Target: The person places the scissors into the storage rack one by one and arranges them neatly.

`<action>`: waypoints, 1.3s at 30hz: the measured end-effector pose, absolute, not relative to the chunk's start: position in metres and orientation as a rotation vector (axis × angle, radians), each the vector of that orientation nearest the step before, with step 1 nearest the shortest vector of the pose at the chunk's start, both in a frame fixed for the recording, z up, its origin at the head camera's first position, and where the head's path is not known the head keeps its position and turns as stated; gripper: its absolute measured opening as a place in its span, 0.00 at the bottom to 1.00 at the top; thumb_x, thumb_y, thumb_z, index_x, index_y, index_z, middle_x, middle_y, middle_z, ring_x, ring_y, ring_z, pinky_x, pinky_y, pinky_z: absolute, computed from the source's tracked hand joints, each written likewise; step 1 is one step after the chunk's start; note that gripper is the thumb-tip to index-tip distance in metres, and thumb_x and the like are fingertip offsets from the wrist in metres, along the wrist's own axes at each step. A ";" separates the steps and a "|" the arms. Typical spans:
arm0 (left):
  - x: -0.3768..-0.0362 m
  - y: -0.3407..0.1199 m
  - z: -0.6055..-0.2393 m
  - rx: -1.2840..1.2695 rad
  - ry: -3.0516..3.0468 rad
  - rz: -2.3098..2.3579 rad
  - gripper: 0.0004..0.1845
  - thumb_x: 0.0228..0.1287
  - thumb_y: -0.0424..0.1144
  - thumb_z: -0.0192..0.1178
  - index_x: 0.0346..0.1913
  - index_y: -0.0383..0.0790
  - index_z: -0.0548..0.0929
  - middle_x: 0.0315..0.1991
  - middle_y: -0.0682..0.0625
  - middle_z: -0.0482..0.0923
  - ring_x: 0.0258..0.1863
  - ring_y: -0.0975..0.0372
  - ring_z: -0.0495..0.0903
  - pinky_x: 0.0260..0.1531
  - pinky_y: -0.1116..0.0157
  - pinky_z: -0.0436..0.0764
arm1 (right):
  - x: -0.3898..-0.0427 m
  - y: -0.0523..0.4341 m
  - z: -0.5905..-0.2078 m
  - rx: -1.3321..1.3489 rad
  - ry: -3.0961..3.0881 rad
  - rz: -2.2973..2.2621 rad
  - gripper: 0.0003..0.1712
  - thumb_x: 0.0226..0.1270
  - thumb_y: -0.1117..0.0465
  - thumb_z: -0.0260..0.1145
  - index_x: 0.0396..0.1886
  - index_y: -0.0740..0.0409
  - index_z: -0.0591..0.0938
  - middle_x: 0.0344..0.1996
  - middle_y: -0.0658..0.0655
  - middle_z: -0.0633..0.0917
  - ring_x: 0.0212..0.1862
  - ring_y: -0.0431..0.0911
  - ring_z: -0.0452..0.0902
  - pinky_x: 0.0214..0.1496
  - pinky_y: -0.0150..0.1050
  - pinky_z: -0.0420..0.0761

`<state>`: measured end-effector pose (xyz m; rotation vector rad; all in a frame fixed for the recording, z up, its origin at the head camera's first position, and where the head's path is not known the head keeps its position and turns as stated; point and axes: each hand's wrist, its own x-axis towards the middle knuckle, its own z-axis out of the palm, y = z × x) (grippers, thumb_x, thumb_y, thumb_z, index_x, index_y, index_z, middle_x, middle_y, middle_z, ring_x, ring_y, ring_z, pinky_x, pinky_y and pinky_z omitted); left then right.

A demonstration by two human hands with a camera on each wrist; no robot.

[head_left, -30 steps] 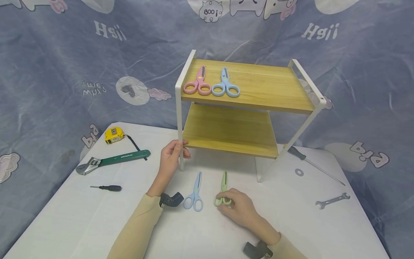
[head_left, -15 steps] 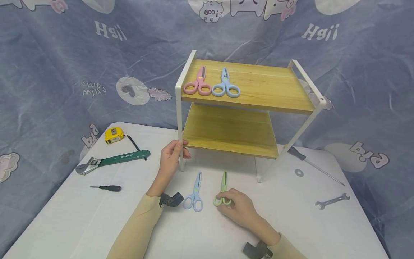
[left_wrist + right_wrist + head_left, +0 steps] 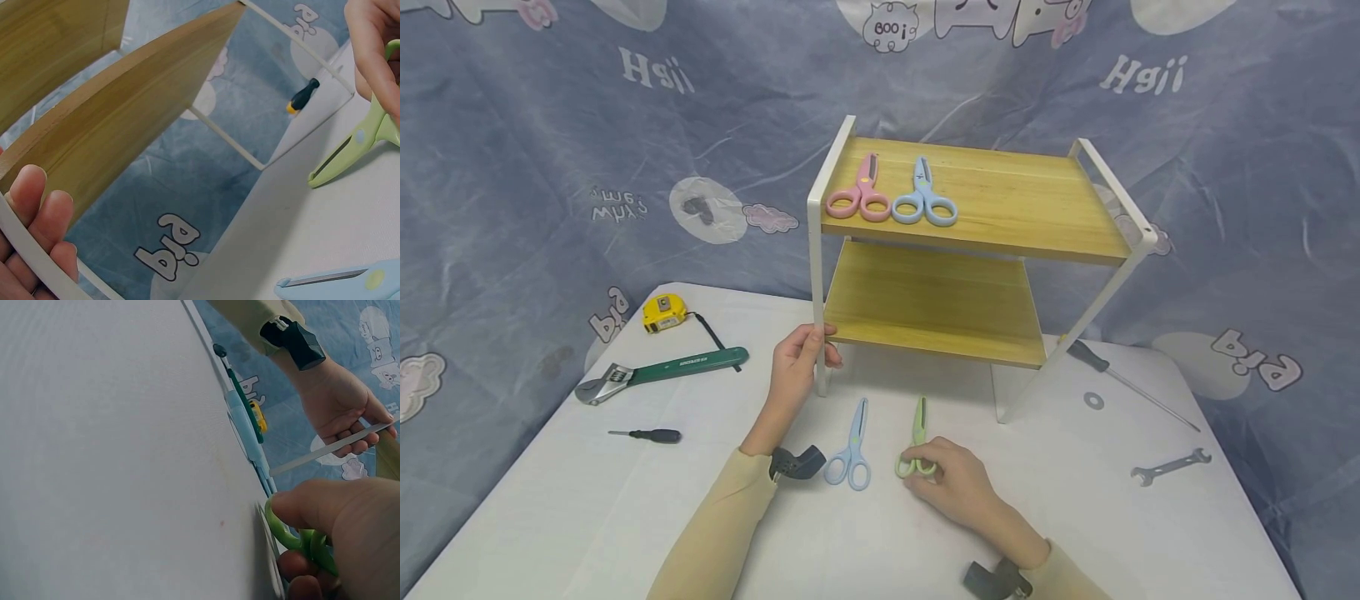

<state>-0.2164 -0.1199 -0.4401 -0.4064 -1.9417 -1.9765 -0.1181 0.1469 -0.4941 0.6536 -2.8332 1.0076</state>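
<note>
My left hand (image 3: 797,354) grips the white front-left leg of the two-tier wooden rack (image 3: 970,250), fingers curled round the frame (image 3: 37,225). My right hand (image 3: 951,479) pinches the handles of green scissors (image 3: 917,442) lying on the white table; the green loops show between thumb and fingers (image 3: 300,540). A light-blue pair of scissors (image 3: 852,450) lies between my hands. On the top shelf rest pink scissors (image 3: 859,193) and another blue pair (image 3: 923,198). The lower shelf is bare.
To the left lie a yellow tape measure (image 3: 664,312), a green adjustable wrench (image 3: 658,371) and a small black screwdriver (image 3: 647,435). On the right are a long screwdriver (image 3: 1120,379), a washer (image 3: 1093,400) and a small spanner (image 3: 1171,465). A printed blue cloth hangs behind.
</note>
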 end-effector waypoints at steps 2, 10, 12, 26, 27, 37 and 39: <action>-0.217 -0.120 -0.440 -0.408 -1.940 -1.977 0.17 0.81 0.37 0.48 0.49 0.25 0.81 0.25 0.30 0.80 0.25 0.69 0.85 0.37 0.67 0.84 | -0.118 0.147 -0.494 0.655 -2.823 1.002 0.15 0.54 0.59 0.77 0.43 0.46 0.90 0.31 0.42 0.83 0.29 0.29 0.68 0.30 0.26 0.71; -0.217 -0.121 -0.439 -0.415 -1.935 -1.986 0.17 0.82 0.39 0.48 0.49 0.25 0.81 0.26 0.27 0.80 0.26 0.69 0.85 0.37 0.68 0.84 | -0.116 0.145 -0.495 0.664 -2.770 0.923 0.17 0.51 0.62 0.79 0.43 0.47 0.91 0.36 0.47 0.82 0.30 0.28 0.65 0.30 0.26 0.73; -0.217 -0.121 -0.439 -0.416 -1.932 -1.989 0.17 0.82 0.39 0.48 0.49 0.25 0.81 0.25 0.30 0.80 0.25 0.69 0.85 0.37 0.69 0.83 | -0.115 0.145 -0.494 0.667 -2.771 0.908 0.17 0.51 0.63 0.79 0.43 0.47 0.91 0.37 0.47 0.82 0.30 0.28 0.65 0.31 0.26 0.74; -0.216 -0.123 -0.439 -0.397 -1.928 -1.982 0.17 0.82 0.37 0.47 0.49 0.24 0.80 0.24 0.36 0.82 0.25 0.69 0.84 0.37 0.67 0.84 | -0.119 0.150 -0.481 0.960 -2.737 0.502 0.12 0.61 0.55 0.75 0.45 0.41 0.90 0.42 0.51 0.89 0.41 0.46 0.88 0.40 0.40 0.86; -0.216 -0.123 -0.440 -0.397 -1.926 -1.984 0.17 0.82 0.37 0.47 0.49 0.24 0.80 0.24 0.34 0.82 0.25 0.69 0.84 0.37 0.67 0.84 | -0.119 0.151 -0.480 0.976 -2.741 0.497 0.12 0.61 0.55 0.75 0.45 0.41 0.90 0.43 0.51 0.89 0.42 0.47 0.88 0.41 0.41 0.86; -0.216 -0.120 -0.440 -0.423 -1.920 -1.994 0.17 0.82 0.36 0.47 0.48 0.24 0.81 0.26 0.27 0.80 0.25 0.68 0.84 0.38 0.65 0.84 | -0.118 0.160 -0.457 1.049 -2.701 0.803 0.13 0.66 0.58 0.72 0.47 0.37 0.89 0.47 0.49 0.89 0.42 0.39 0.85 0.44 0.38 0.86; -0.216 -0.120 -0.440 -0.420 -1.919 -1.993 0.17 0.82 0.36 0.47 0.49 0.24 0.81 0.26 0.26 0.79 0.24 0.68 0.83 0.39 0.66 0.83 | -0.118 0.164 -0.447 1.106 -2.642 0.934 0.14 0.66 0.62 0.71 0.48 0.40 0.88 0.46 0.50 0.89 0.37 0.34 0.80 0.38 0.32 0.83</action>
